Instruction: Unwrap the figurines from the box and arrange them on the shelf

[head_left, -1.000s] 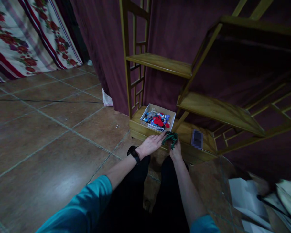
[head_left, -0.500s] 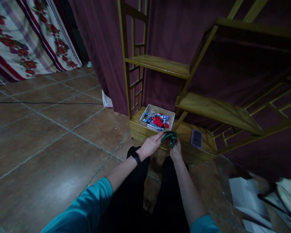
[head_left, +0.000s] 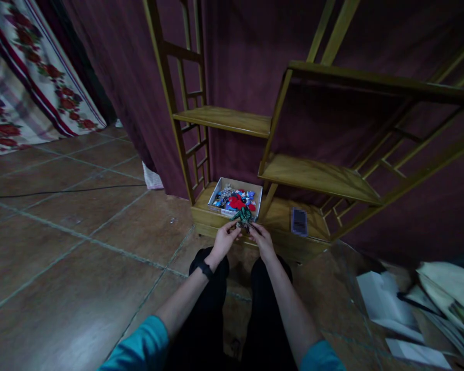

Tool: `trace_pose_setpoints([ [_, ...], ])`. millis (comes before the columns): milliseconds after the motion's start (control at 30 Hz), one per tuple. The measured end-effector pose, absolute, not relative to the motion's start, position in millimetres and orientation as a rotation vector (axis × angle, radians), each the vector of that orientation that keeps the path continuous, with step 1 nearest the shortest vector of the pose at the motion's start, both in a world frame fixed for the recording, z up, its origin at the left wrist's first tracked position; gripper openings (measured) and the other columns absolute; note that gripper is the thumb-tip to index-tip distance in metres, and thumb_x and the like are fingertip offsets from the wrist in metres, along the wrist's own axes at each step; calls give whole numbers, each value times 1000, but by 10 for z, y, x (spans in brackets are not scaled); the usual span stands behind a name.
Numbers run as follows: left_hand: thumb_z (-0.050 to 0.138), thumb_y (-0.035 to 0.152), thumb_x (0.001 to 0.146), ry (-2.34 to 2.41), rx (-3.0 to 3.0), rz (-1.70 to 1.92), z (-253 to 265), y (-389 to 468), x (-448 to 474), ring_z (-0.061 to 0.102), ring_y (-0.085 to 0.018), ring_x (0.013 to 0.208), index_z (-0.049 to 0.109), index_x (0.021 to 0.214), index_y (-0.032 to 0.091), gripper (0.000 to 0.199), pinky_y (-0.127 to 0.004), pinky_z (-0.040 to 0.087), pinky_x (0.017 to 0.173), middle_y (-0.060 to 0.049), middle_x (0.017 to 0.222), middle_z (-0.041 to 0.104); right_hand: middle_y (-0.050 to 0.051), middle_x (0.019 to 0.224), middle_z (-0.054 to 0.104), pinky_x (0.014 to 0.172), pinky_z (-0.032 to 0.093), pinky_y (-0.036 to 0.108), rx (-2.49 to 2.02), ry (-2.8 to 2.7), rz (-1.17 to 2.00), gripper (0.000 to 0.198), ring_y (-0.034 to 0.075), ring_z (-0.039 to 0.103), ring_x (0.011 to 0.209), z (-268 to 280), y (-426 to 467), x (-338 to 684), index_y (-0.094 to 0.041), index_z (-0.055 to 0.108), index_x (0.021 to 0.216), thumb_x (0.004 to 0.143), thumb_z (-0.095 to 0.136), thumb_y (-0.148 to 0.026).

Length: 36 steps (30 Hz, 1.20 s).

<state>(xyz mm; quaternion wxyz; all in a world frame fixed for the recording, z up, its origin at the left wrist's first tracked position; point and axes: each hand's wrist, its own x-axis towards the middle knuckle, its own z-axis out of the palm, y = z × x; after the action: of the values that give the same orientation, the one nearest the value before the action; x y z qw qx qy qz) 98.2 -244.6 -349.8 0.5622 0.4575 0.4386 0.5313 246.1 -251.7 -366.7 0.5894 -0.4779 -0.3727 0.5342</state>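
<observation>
Item (head_left: pixel 243 213), dark green, pinched by left hand (head_left: pixel 225 239) and right hand (head_left: pixel 263 241); slackened fingers may drop it onto box (head_left: pixel 243 184)

Both arms stretch forward and lean in toward each other. The left hand (head_left: pixel 224 240) and the right hand (head_left: pixel 263 242) are close together, out past the bent knees (head_left: pixel 211 270). Each hand pinches with its fingers and thumb. The fingertips point in toward the middle. Both forearms (head_left: pixel 187 299) are bare.
</observation>
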Motion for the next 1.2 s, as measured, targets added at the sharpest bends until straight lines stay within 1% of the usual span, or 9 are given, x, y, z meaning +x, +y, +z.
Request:
trace_pose_setpoints([
  [133,73,28,63,962,967,1222,-3453,-2445,957,60,-11,64,65,105,15,44,-21,44,55,-6,88,67,3,91,68,59,50,23,-1099,-828,1231,36,12,60,71,-3698,-2503,2457,-20,67,96,62,71,-32],
  [200,73,28,63,948,923,1210,-3434,-2446,947,60,-11,64,66,102,15,42,-20,43,54,-6,87,68,3,90,69,60,50,23,-1082,-795,1237,36,11,60,68,-3715,-2494,2462,-19,67,95,62,71,-32],
  [367,72,31,65,920,794,1200,-3430,-2429,931,62,-12,67,68,97,16,36,-20,42,54,-8,91,69,2,78,69,60,50,25,-1050,-682,1285,35,11,60,62,-3717,-2490,2470,-17,68,92,61,73,-32],
  [467,71,32,67,921,724,1203,-3438,-2415,921,63,-13,70,68,95,15,32,-20,43,57,-9,89,69,3,77,69,61,51,26,-1009,-637,1350,35,11,60,61,-3668,-2515,2457,-16,68,91,60,74,-31],
  [633,66,30,73,887,604,1160,-3464,-2400,909,63,-13,77,66,95,15,27,-24,49,66,-9,89,68,4,77,69,61,51,27,-958,-638,1427,33,12,60,62,-3561,-2575,2430,-15,68,89,60,74,-30],
  [800,60,31,78,815,548,1094,-3459,-2418,914,63,-13,76,64,90,14,20,-26,50,72,-8,85,67,5,78,68,59,51,27,-858,-725,1546,28,13,61,62,-3524,-2603,2423,-16,67,86,64,73,-32],
  [967,55,34,80,738,573,1024,-3396,-2465,922,64,-16,79,62,87,13,23,-30,50,76,-10,87,67,3,72,67,55,50,25,-808,-753,1640,21,12,60,59,-3526,-2609,2411,-16,64,77,66,71,-33],
  [1200,49,41,83,661,673,968,-3335,-2510,914,63,-19,81,64,88,16,29,-33,50,73,-10,90,68,6,78,69,50,47,23,-738,-816,1762,22,13,62,60,-3437,-2656,2399,-16,65,86,71,67,-33],
])
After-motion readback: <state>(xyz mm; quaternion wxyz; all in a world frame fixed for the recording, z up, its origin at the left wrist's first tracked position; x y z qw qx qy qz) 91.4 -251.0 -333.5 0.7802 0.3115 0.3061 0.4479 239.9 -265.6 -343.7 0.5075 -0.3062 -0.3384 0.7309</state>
